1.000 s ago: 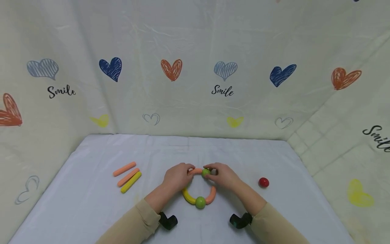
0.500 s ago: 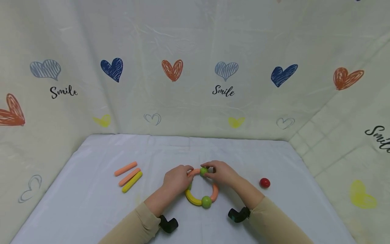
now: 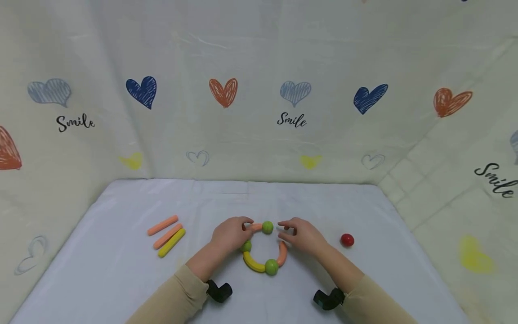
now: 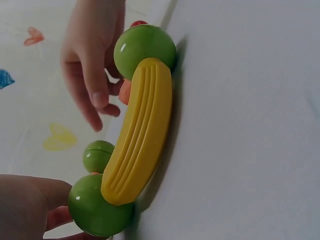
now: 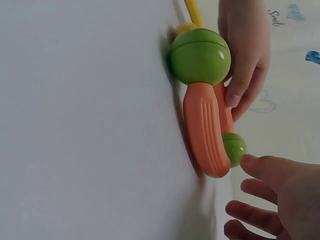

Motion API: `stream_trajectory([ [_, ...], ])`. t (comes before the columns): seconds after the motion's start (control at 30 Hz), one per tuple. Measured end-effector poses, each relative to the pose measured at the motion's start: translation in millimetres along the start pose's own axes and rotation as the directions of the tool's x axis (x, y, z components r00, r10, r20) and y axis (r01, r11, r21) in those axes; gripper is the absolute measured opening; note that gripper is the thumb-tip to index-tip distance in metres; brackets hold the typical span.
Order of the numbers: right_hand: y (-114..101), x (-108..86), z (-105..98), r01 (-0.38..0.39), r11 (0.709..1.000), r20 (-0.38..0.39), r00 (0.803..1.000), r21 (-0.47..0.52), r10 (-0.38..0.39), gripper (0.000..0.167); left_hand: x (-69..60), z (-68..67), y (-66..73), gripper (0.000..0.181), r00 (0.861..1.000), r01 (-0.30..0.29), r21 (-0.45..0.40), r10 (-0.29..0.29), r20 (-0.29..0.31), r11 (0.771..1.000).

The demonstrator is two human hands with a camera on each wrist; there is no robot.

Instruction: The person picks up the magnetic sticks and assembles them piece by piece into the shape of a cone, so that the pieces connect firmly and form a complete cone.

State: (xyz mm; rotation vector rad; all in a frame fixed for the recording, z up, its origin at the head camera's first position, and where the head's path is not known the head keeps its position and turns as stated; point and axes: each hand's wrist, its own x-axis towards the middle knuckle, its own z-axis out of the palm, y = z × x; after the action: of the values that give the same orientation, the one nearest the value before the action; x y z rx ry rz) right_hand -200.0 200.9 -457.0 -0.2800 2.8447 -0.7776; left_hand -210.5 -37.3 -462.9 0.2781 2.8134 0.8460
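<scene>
An open ring of toy pieces lies on the table: a curved yellow rod [image 3: 254,263], a near green ball [image 3: 271,267], a curved orange rod [image 3: 282,253], a left green ball [image 3: 246,245] and a far green ball [image 3: 267,227]. My left hand [image 3: 231,234] pinches the far orange rod [image 3: 256,227], which joins the far ball. Just right of that ball, my right hand [image 3: 303,235] holds nothing, its fingers apart as the right wrist view confirms. Between the right orange rod's upper end and the far ball there is a gap.
To the left lie two straight orange rods [image 3: 162,225] and a straight yellow rod [image 3: 171,243]. A red ball [image 3: 347,240] sits right of my right hand. White cloth [image 3: 226,198] covers the table, and a heart-printed curtain [image 3: 251,135] hangs behind it.
My right hand has let go of the far green ball and drawn back to the right. My left hand keeps hold of the far orange rod. The ring's near part has shifted slightly.
</scene>
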Motion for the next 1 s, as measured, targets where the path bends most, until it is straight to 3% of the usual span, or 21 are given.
stream_trajectory([
  [0.47,-2.0,-36.1,6.7,-0.1,0.995,0.005,0.995,-0.007,0.1,0.039,8.0,-3.4,-9.2,0.044,0.997,-0.039,-0.078,0.045,0.064,0.996],
  [1.0,-12.9,-34.5,13.4,-0.114,0.994,-0.038,0.993,0.003,0.114,0.03,11.0,-3.2,-18.5,0.035,0.991,-0.07,-0.177,0.089,0.1,0.982],
])
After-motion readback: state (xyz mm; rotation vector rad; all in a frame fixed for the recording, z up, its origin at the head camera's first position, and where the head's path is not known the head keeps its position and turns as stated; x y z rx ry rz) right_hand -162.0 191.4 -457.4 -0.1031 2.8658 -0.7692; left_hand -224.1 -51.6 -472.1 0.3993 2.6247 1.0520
